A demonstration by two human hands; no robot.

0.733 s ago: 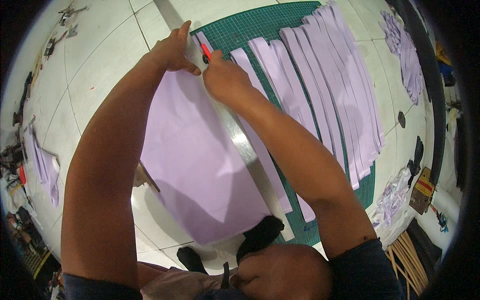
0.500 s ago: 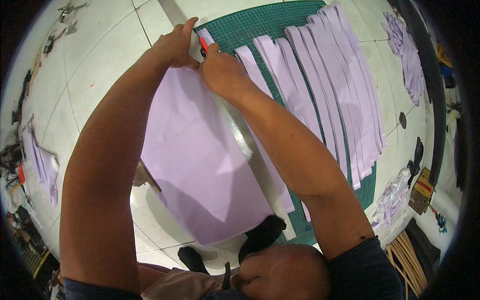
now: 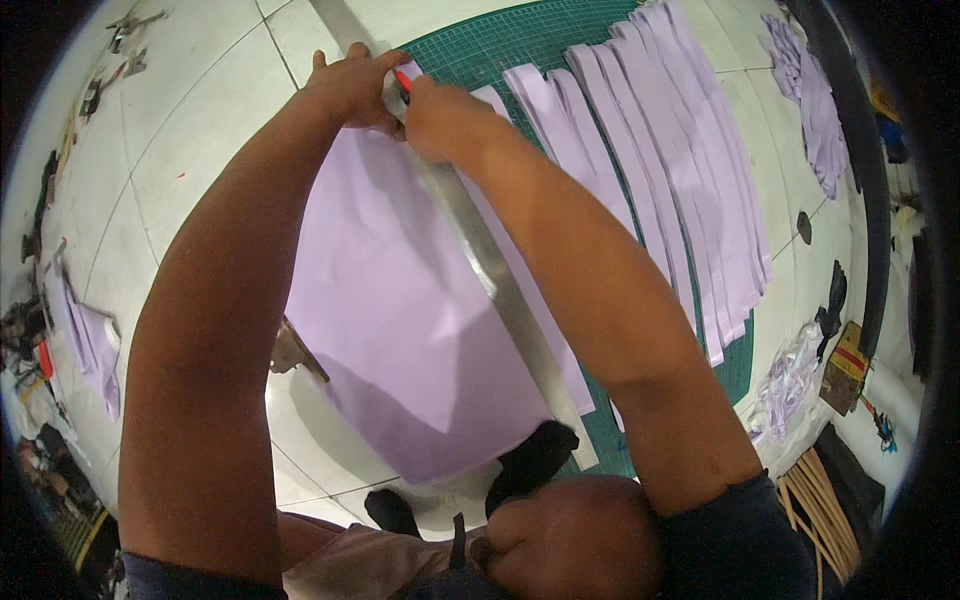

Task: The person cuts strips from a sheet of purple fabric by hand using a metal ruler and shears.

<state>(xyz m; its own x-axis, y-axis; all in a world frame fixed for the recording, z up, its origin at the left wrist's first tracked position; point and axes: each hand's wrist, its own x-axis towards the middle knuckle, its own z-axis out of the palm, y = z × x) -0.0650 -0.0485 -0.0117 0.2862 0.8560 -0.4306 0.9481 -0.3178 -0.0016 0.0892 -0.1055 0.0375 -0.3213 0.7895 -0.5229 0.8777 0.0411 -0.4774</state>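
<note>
Lilac fabric sheet (image 3: 400,300) was spread on the tiled floor (image 3: 180,150), its right edge lapped onto the green cutting mat (image 3: 520,40). A long metal ruler (image 3: 500,290) was laid along that edge, approx. top to bottom. Left hand (image 3: 350,90) was pressed flat on the ruler's far end, fingers spread, nothing gripped. Right hand (image 3: 440,115) was closed round a red-tipped cutter (image 3: 402,80), w/ the tip at the ruler's far end. Cut strips (image 3: 660,160) were lined up on the mat to the right. Step judged: start of another strip cut. Next move would call for firm ruler pressure and a steady pull along the edge.
</note>
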